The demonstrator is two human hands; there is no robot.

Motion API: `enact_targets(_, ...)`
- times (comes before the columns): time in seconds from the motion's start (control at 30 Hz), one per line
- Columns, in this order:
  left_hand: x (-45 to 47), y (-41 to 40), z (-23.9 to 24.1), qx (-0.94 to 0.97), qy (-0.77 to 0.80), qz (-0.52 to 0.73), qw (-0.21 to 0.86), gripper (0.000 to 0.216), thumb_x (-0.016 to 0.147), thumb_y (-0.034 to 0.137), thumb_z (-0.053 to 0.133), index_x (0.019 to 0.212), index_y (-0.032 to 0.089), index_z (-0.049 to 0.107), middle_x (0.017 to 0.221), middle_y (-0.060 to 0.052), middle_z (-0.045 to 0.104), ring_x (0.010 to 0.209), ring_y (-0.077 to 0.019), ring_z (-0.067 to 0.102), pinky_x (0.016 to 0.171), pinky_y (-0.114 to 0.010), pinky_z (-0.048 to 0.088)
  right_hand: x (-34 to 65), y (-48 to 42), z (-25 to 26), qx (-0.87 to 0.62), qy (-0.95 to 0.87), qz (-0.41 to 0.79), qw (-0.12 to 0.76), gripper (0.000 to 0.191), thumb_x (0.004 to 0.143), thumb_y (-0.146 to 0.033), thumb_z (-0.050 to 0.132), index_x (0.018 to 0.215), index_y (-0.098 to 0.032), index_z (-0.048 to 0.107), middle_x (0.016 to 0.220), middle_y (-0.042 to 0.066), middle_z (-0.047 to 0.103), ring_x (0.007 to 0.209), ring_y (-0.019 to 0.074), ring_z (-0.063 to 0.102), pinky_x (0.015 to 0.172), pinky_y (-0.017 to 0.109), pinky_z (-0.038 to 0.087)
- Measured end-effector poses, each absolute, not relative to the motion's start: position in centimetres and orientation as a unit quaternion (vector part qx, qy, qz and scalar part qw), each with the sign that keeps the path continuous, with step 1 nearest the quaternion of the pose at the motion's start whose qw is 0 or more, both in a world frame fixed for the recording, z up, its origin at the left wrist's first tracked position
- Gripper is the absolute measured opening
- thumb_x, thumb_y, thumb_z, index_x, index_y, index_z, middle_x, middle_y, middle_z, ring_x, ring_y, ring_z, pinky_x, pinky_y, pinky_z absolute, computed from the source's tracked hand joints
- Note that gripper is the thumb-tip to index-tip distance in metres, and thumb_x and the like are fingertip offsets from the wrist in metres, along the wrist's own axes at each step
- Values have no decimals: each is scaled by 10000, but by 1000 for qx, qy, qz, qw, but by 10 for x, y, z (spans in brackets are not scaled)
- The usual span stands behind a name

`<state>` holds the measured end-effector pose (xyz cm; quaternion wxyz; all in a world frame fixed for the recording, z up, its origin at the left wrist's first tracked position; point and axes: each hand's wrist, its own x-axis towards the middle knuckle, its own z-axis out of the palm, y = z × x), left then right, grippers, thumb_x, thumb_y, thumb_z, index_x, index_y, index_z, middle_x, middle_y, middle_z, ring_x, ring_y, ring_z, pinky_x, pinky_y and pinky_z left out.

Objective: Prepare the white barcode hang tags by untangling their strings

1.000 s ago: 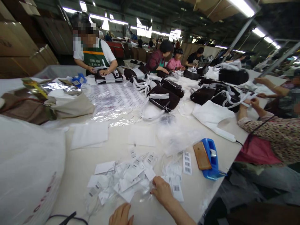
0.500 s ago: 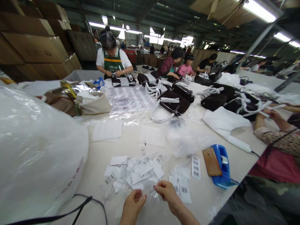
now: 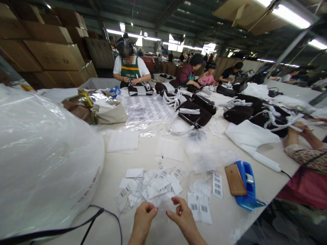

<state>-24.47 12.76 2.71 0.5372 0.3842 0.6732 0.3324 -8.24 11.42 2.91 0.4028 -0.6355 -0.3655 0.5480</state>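
My left hand and my right hand are low at the table's near edge, a little apart, fingers pinched on a small clear plastic bag stretched between them. Just beyond the hands lies a scattered heap of white barcode tags with strings. A second small pile of barcode tags lies to the right of my right hand.
A big white plastic sack fills the left, a black strap before it. A blue tape dispenser with a brown phone stands right. Dark bags, clear film and several other people line the table.
The view has swung left and the sack now fills more of it. My left hand rose from the table edge to join the right; both now pinch the clear bag.
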Motion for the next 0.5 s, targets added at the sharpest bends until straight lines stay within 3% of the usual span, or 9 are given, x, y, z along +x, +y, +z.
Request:
enact_targets(0.07,-247,127,37,399,651,333,553,147,511,262,608,433,196,502,485,49,431,551,-148,403,573,-271,298,-87,118,42,-609,-379,565,408,382,461,-174,765,836,-191,695,799,-9,612,598,109,447,577,225,345)
enact_targets(0.2,-248,121,52,399,605,326,607,170,507,243,645,427,179,509,453,52,447,536,-134,402,576,-269,307,-101,120,63,-545,-364,641,399,88,545,-227,742,572,-157,696,547,-22,590,544,111,461,550,223,340)
enact_targets(0.27,-248,117,56,376,591,323,637,169,512,263,673,475,167,540,459,51,482,530,-129,425,573,-265,314,-108,117,67,-527,-330,666,412,146,583,-247,722,497,-153,650,484,-31,567,513,104,467,551,224,353)
enact_targets(0.37,-247,111,59,332,564,326,682,231,499,332,710,562,154,576,505,24,573,545,-140,497,579,-266,343,-115,111,64,-510,-272,686,441,235,529,-296,757,482,-162,571,462,-29,572,483,119,498,532,240,378)
enact_targets(0.5,-244,105,58,308,538,333,711,299,510,400,731,498,136,591,463,1,601,504,-128,493,568,-267,345,-118,106,55,-489,-227,707,458,406,442,-398,794,462,-194,444,413,-51,506,421,117,451,442,241,350)
